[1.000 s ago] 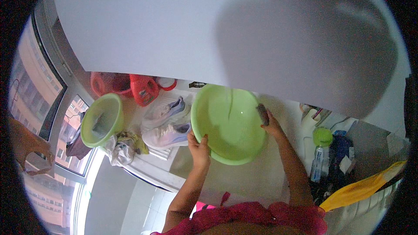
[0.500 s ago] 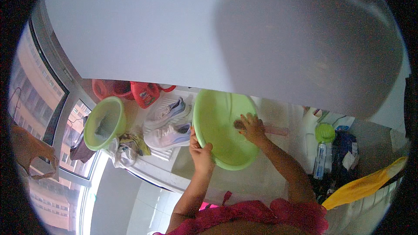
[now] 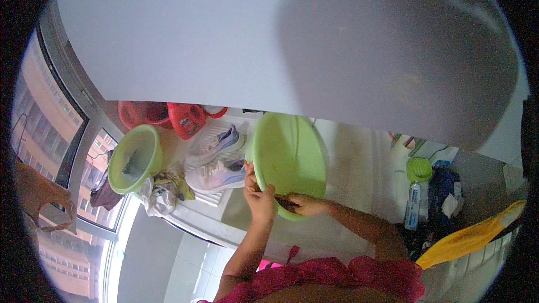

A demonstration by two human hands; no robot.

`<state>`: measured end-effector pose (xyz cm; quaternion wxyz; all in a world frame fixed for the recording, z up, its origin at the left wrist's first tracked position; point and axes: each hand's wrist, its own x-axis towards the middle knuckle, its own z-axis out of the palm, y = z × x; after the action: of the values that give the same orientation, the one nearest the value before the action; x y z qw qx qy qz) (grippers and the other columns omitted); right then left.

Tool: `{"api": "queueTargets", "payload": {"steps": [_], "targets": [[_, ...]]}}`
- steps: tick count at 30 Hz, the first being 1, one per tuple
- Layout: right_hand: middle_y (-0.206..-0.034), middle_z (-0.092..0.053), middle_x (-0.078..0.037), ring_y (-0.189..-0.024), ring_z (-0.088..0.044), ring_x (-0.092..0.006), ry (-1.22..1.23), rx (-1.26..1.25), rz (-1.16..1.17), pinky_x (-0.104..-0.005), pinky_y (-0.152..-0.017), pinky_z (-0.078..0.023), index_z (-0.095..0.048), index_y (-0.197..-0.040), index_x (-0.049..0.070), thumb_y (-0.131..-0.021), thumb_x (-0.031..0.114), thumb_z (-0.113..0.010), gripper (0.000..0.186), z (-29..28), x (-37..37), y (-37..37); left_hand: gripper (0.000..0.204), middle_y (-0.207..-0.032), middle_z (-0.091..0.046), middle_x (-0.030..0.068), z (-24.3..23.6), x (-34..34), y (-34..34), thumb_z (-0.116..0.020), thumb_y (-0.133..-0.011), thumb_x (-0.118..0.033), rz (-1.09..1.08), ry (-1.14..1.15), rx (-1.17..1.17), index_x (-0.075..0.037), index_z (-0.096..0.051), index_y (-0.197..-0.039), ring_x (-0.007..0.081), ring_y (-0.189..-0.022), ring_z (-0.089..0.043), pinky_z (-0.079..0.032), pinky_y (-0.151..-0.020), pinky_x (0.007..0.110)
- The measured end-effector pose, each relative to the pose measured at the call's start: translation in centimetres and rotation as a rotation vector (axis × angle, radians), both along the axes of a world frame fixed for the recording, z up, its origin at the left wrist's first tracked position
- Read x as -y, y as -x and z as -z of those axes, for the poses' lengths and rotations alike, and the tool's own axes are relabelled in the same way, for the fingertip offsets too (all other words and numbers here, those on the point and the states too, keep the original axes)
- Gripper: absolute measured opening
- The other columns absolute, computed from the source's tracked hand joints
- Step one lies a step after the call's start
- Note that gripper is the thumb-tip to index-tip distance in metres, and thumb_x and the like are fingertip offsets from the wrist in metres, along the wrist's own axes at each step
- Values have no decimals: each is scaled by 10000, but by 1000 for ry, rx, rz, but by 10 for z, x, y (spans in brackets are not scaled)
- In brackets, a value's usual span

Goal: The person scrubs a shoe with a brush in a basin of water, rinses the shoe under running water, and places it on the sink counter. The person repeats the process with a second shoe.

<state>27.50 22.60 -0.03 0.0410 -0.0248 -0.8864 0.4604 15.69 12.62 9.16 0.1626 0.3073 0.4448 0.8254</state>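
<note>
A large light-green basin (image 3: pixel 292 157) is held tilted in the white sink (image 3: pixel 351 191). My left hand (image 3: pixel 260 199) grips its near-left rim, fingers wrapped round the outside and thumb at the edge. My right hand (image 3: pixel 303 205) is closed on a small dark scrubber (image 3: pixel 287 202) inside the basin's lower part, beside my left thumb; the scrubber is mostly hidden by the fingers. Left of the basin, a pair of white sneakers (image 3: pixel 210 175) lies on the ribbed ledge (image 3: pixel 210 196).
A smaller green basin (image 3: pixel 146 168) and crumpled cloths (image 3: pixel 164 193) sit at left. Red bottles (image 3: pixel 185 120) stand behind. A white panel (image 3: pixel 196 50) overhangs the sink. Toiletries (image 3: pixel 414 205) and a yellow cloth (image 3: pixel 471 234) are at right. A window (image 3: pixel 50 106) is far left.
My right hand has moved from the basin's right rim, through its middle, down and leftward to its lower part with the scrubber. The basin has tilted and appears narrower.
</note>
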Motion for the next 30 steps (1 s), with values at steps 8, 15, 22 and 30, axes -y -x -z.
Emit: {"api": "queueTargets", "payload": {"steps": [8, 15, 22, 30], "targets": [[-950, -499, -115, -920, -491, -307, -604, 123, 246, -414, -782, -420, -486, -1192, 187, -753, 205, -577, 449, 42, -47, -17, 226, -1276, -389, 139, 5, 4, -3, -467, -554, 114, 27, 31, -71, -44, -420, -708, 262, -1289, -186, -101, -1016, 352], [-1120, -458, -129, -893, -499, -322, -1084, 158, 670, -421, -723, -429, -354, -1299, 236, -751, 151, -578, 598, 50, -87, -7, 278, -1290, -356, 148, -1, -3, -20, -463, -554, 141, 25, 85, 11, -41, -422, -761, 282, -1322, -100, -47, -1037, 368], [-1209, -407, -247, -979, -496, -388, -849, 11, 1128, -468, -772, -422, -264, -1341, 193, -777, 161, -586, 651, 54, -119, -8, 415, -1221, -398, 106, 29, -9, -21, -448, -575, 137, 88, 62, 231, -22, -477, -957, 246, -1251, -264, -157, -1023, 354], [-1148, -514, -167, -1031, -513, -293, -269, 122, 791, -390, -900, -395, -384, -1252, 57, -611, 285, -758, 776, 88, -182, -52, 402, -884, -567, 50, 21, 4, -11, -453, -568, 161, 204, 71, 635, -52, -522, -902, 181, -777, -548, -452, -683, 277]]}}
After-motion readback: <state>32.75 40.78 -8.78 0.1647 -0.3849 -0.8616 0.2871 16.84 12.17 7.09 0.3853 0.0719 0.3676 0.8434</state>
